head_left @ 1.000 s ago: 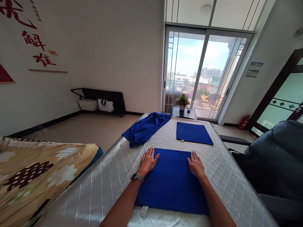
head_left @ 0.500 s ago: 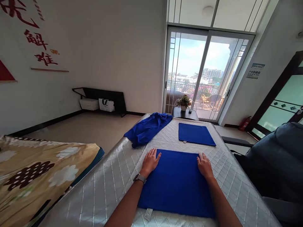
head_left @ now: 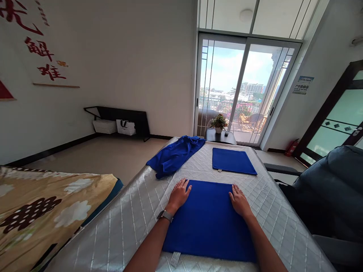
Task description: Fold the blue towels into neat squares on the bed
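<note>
A blue cloth rectangle (head_left: 210,223) lies flat on the silver quilted mattress (head_left: 127,215), a white tag showing at its near left edge. My left hand (head_left: 179,194), with a watch on its wrist, rests flat on the cloth's far left corner, fingers extended. On the far right corner my right hand (head_left: 239,200) lies with its fingers stretched out. Beyond them sits a smaller-looking flat blue cloth (head_left: 234,160), also tagged. A crumpled blue cloth (head_left: 176,155) lies at the mattress's far left edge.
A patterned bedspread (head_left: 42,204) is at the left. Dark padded seating (head_left: 331,189) stands at the right. Past the mattress are a potted plant (head_left: 219,121) on a small table and a sliding glass door. A black rack (head_left: 121,117) leans by the wall.
My right hand has moved slightly left, further onto the cloth's far right corner. My left hand stays at the far left corner. The view has shifted a little.
</note>
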